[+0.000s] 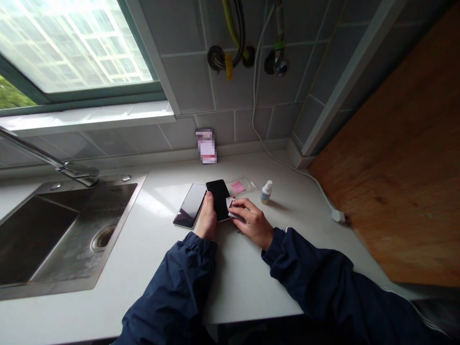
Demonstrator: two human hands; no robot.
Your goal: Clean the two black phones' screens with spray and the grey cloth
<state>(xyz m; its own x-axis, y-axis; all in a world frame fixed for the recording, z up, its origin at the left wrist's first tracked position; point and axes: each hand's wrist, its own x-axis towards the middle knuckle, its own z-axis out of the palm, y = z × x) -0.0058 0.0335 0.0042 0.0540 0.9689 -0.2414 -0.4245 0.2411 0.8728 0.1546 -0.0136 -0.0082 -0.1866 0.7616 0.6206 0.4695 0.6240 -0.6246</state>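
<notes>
So here's my setup on the white stone worktop (151,273): my left hand (207,218) is holding a black glass-fronted smartphone (217,196) up off the surface, with its long axis pointing away from me and the top end leaning a bit to the left. My left fingers are tucked behind the phone, so I can't tell how they're spread. My right hand (254,224) comes in from the right side, and its fingers (240,206) are pressed together and curled over the phone's lower right edge. They seem to be pinching a small pale wipe (233,215) against it, but that bit is too small to be sure of. Just left of my phone, almost touching it, lies a slim dark-screened second phone (190,205), angled much the same way. Past my right fingers there's a clear plastic packet with a pink label (237,186), and next to that stands a small white dropper bottle with a blue band (266,192). Over on the left sits a brushed steel sink (72,235).
</notes>
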